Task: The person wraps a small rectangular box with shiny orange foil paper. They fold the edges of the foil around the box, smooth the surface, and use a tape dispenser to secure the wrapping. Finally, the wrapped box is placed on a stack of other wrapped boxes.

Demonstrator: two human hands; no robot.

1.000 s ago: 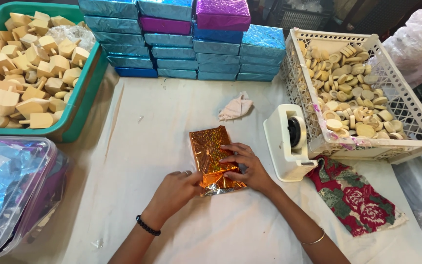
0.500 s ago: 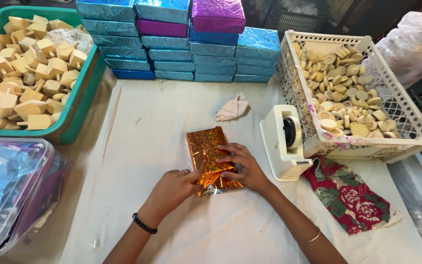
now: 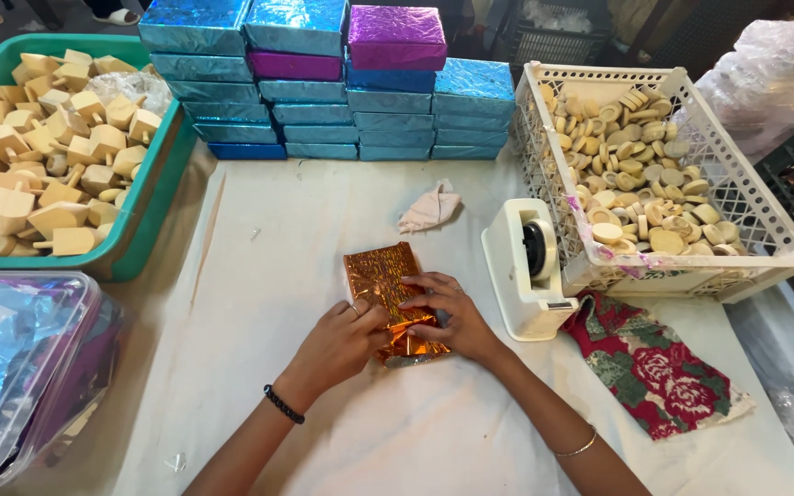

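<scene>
A small box wrapped in shiny orange foil (image 3: pixel 380 280) lies on the white-covered table in front of me. My left hand (image 3: pixel 342 340) presses the foil at the box's near left end, thumb on the fold. My right hand (image 3: pixel 452 317) grips the near right end, fingers curled over the foil. Both hands cover the near end of the box, so the fold itself is hidden. A black band circles my left wrist and a thin bangle my right forearm.
A white tape dispenser (image 3: pixel 526 271) stands just right of my hands. Behind it is a white crate of wooden discs (image 3: pixel 654 193). Stacked blue and purple wrapped boxes (image 3: pixel 323 83) line the back. A green tub of wooden pieces (image 3: pixel 43 147), a clear bin (image 3: pixel 20 367), a floral cloth (image 3: pixel 659 367) and a crumpled rag (image 3: pixel 429 209) lie around.
My hands have stayed on the near end of the orange box, with the fingers shifting slightly on the foil. The box has not moved.
</scene>
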